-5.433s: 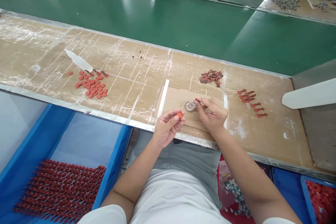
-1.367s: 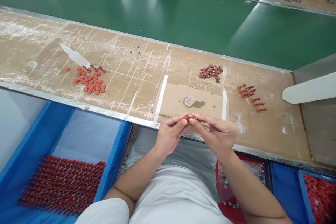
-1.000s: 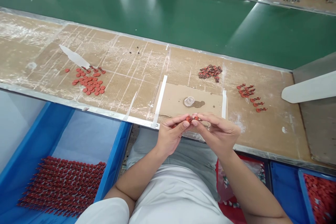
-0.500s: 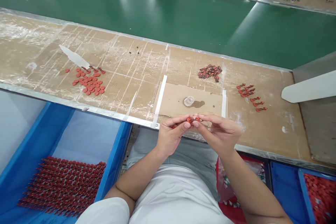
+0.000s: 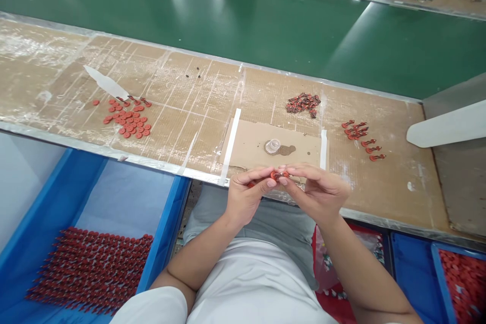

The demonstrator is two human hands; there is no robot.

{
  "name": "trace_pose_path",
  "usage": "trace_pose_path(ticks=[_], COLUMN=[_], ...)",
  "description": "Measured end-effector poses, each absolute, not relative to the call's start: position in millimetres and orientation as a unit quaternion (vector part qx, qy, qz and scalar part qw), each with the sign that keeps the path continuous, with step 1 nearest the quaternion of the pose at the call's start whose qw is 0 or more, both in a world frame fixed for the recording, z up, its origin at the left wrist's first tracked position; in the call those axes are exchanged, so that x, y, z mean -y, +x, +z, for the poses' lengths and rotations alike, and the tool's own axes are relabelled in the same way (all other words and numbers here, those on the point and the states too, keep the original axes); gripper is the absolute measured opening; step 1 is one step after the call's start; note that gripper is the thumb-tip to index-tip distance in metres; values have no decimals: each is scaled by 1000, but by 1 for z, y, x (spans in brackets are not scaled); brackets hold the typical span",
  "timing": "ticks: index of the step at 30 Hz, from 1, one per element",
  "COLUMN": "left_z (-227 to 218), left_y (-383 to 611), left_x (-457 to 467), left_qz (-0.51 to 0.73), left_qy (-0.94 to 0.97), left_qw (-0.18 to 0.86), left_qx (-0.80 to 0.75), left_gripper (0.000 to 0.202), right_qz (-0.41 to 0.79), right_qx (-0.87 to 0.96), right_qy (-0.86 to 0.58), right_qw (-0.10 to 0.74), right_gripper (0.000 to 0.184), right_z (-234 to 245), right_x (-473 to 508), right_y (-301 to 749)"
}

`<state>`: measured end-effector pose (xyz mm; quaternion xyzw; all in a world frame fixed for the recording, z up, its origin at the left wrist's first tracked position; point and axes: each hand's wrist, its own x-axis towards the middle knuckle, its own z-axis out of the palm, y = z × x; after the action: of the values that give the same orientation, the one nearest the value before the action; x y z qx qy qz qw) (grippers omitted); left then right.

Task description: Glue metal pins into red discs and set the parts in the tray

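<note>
Close to the table's front edge, my left hand [image 5: 248, 190] and my right hand [image 5: 315, 187] meet fingertip to fingertip around a small red disc with a dark, metallic stem [image 5: 279, 175]. Both hands are closed in a pinch, the left on the disc side and the right on the other end. Some more red shows under my left fingers, partly hidden. Just beyond the hands, a small clear cup [image 5: 273, 146] stands on a cardboard sheet [image 5: 246, 144] beside a brown stain. Behind that lies a pile of small red-and-dark parts [image 5: 302, 105].
Loose red discs [image 5: 131, 124] lie at left beside a white strip [image 5: 106, 81]. Several joined red pieces [image 5: 357, 131] rest at right. A blue bin [image 5: 163, 228] holds rows of red pieces [image 5: 94, 268]. Red parts [image 5: 463, 278] fill a tray at lower right. A green belt [image 5: 243, 20] runs behind.
Almost nothing differs. Both hands keep their place with the small red piece between the fingertips; the view has shifted very slightly.
</note>
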<state>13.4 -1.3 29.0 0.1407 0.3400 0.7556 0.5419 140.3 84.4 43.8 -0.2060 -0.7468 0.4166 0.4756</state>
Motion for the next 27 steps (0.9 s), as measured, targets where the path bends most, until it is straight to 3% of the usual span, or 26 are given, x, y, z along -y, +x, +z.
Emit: trace_pose_path(ticks=[27], left_z=[27], left_y=[13], left_x=[2], left_qz=[755], left_qy=[151], left_qw=[517], left_qx=[-373], left_gripper=[27], right_qz=[442], right_qx=[737], right_qy=[-205], right_qw=[469], right_gripper=[38], right_z=[43], right_x=[-85], right_y=[140])
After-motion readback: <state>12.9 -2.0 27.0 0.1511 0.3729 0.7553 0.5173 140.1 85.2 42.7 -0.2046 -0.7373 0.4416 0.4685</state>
